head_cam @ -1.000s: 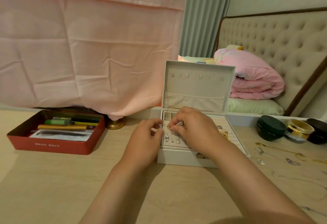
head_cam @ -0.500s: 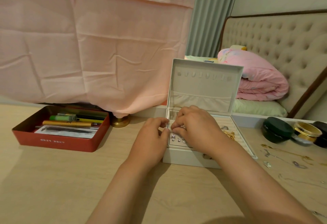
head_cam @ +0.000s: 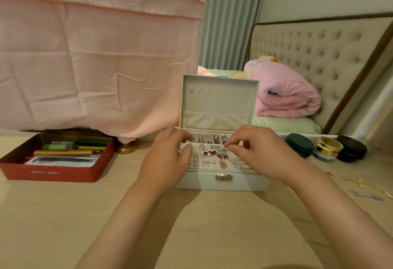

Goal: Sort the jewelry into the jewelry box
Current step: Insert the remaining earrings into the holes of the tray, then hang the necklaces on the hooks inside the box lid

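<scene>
Jewelry box (head_cam: 240, 182): white, open, at the middle of the tabletop (head_cam: 63, 215); lid (head_cam: 219, 98) upright at the far side, metal latch (head_cam: 223, 176) on the near wall.
Contents: the top tray holds rows of small silver earrings (head_cam: 203, 147) and a red beaded piece (head_cam: 214, 154) near its middle; narrow compartments along the far edge hold more small pieces.
Left hand (head_cam: 168, 158): over the box's left edge, fingers curled, thumb tip at the tray's left corner; cannot tell whether it grips anything.
Right hand (head_cam: 255, 151): over the tray's right part, fingers curled, thumb and forefinger tips drawn together; anything between them is too small to make out.
Loose jewelry: thin chains (head_cam: 361, 183) lie on the tabletop, well right of the box.
Jars: dark green lid (head_cam: 299, 144), gold-rimmed jar (head_cam: 328, 146) and black lid (head_cam: 350, 147), in a row far right.
Red tin (head_cam: 55, 173): far left, holding pens.
Behind: pink cloth (head_cam: 95, 66) hanging on the left; rolled pink quilt (head_cam: 285, 94) on the bed on the right.
</scene>
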